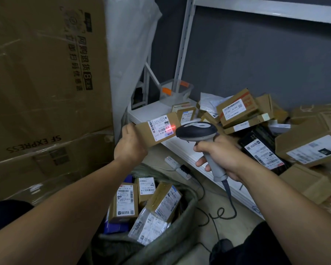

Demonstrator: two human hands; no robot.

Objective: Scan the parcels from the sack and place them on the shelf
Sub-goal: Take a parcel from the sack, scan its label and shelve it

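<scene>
Head view: left hand (131, 145) grips oblong cardboard parcel (161, 131); right hand (221, 154) grips curved scanner (197, 131).

- "SF EXPRESS": black print, upside down, on lower large brown cardboard carton (33, 144) at left.
- Upper large brown cardboard carton (46, 54): vertical column of black Chinese characters, including "网购退货", with large "8" lower in column.
- "4005": black digits on clear plastic-wrapped parcel (149, 226) inside grey-green fabric sack (185, 222).
- White shipping label (161, 127) on small brown cardboard parcel (143, 130): barcodes, fine print too small to read.
- Labels on parcels piled on white shelf (147, 111): barcodes, text unreadable.
</scene>
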